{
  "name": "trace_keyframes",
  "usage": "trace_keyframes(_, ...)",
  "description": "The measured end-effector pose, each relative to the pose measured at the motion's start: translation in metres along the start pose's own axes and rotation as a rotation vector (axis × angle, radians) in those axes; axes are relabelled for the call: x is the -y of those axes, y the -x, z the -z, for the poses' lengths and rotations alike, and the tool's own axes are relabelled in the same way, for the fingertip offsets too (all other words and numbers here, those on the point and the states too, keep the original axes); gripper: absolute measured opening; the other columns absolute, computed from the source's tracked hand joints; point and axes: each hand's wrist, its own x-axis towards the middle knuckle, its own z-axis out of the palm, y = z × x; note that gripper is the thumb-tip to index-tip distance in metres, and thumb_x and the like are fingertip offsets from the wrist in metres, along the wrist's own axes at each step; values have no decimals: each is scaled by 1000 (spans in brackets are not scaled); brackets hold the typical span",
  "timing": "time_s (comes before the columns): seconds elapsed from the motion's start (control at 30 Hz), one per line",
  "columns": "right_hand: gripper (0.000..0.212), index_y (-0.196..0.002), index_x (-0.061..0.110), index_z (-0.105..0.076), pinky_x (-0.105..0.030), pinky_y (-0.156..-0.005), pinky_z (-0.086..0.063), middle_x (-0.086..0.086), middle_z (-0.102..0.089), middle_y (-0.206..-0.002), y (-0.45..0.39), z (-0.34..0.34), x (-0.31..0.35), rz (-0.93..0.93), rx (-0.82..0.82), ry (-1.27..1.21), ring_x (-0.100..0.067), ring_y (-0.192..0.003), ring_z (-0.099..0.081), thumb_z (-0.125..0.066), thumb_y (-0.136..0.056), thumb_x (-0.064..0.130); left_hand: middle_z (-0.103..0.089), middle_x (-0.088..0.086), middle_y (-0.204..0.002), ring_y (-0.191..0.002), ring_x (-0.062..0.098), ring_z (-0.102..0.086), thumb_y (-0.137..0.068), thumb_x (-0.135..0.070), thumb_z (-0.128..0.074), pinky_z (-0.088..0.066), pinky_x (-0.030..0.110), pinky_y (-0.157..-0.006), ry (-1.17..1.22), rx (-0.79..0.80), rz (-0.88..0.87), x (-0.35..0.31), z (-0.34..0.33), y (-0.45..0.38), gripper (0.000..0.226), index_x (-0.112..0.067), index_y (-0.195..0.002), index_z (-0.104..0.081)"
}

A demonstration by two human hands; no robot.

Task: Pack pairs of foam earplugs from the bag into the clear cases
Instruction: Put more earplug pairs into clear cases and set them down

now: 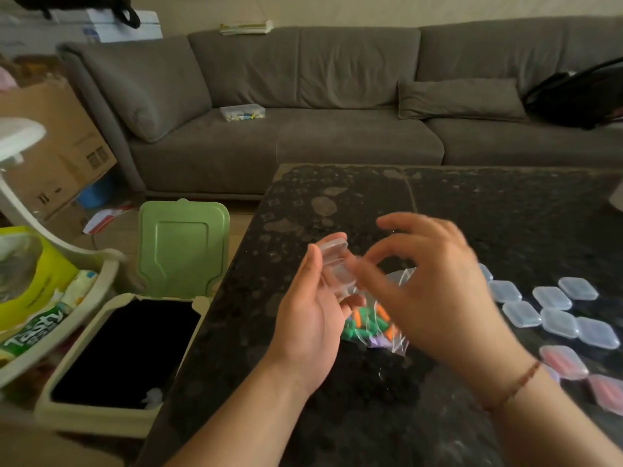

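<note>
**Earplug case held open above the bag**

Earplug case (335, 264), clear and small, sits in the left hand (312, 318), which holds it between the thumb and the curled fingers, above the dark stone table (337, 203). The lid seems to stand up, hinged at the far side, so the opening faces to the right hand; motion blur makes this not fully sure. The right hand (435, 291) is just beside the case, with fingers bent toward it. I cannot tell if they pinch an earplug or only touch the case rim.

Directly below both hands lies the clear bag (381, 328) with green, orange and purple foam earplugs (357, 326). So the right hand is the nearer one to reach down for a pair. At the right, empty clear cases (553, 308) lie in rows, and nearer cases with pink contents (564, 362) look already packed.
</note>
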Motion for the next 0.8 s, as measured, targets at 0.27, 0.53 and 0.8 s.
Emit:
trace_keyframes(0.27, 11, -72, 35, -73, -8, -54, -38, 19, -62, -63, -11, 32, -50, -247, 671, 177, 4, -62, -58, -71, -82, 34, -57, 2, -115, -98, 19, -56, -99, -51, -39, -46, 40, -96, 72, -291, 32, -9, 6, -14, 40, -27, -119, -64)
trace_keyframes(0.53, 25, -62, 42, -62, -16, -48, -40, 17, -57, -52, -4, -18, -56, -202, 557, 108, -1, -55, -57, -69, -84, 34, -60, 6, -107, -85, 22, -59, -101, -49, -44, -52, 51, -97, 167, -425, 161, -13, 12, -19, 41, -19, -119, -65)
trace_keyframes(0.8, 23, -99, 38, -71, -23, -55, -41, 11, -63, -91, 7, -47, -57, 152, 439, 253, -11, -79, -61, -60, -87, 54, -57, 6, -100, -83, 22, -60, -101, -47, -48, -52, 54, -93, 135, -390, 226, -28, 33, -25, 39, -15, -112, -67)
